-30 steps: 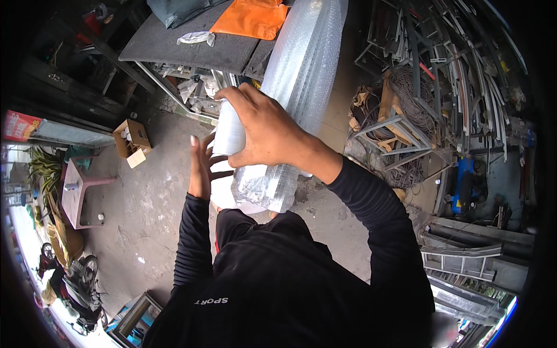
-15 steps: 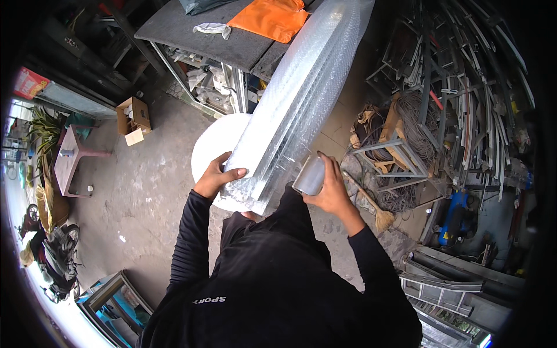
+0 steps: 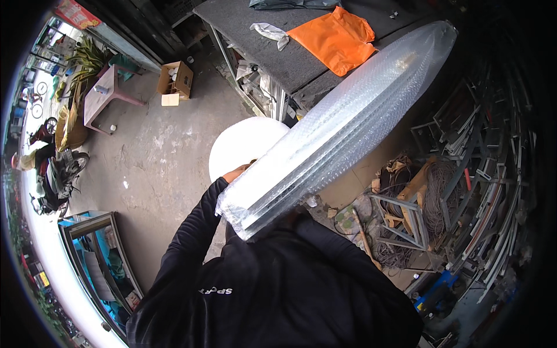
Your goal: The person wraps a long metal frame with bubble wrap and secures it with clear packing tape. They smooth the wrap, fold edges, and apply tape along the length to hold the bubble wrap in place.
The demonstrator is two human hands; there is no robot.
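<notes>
A long bundle (image 3: 342, 136) in clear bubble wrap, with pale straight-edged lengths inside, slants from in front of my body up to the far right. My left hand (image 3: 237, 172) is at its near left edge. Those fingers are mostly hidden behind the wrap. My right forearm (image 3: 328, 235) reaches under the near part of the bundle, which covers nearly all of my right hand. The clear roll that hand held earlier is out of sight. Behind the bundle is a round white thing (image 3: 241, 142), partly covered by it.
A dark-topped workbench (image 3: 261, 49) bears an orange bag (image 3: 336, 40) and a crumpled white cloth (image 3: 270, 33). An open cardboard box (image 3: 180, 81) and a pink table (image 3: 110, 93) stand at left. Wire coils (image 3: 432, 203) and metal lengths (image 3: 493, 203) crowd the right.
The view has turned, and the bundle now lies at a flatter slant, its near end closer to me. My right hand and the clear roll have gone from beside the bundle to behind it.
</notes>
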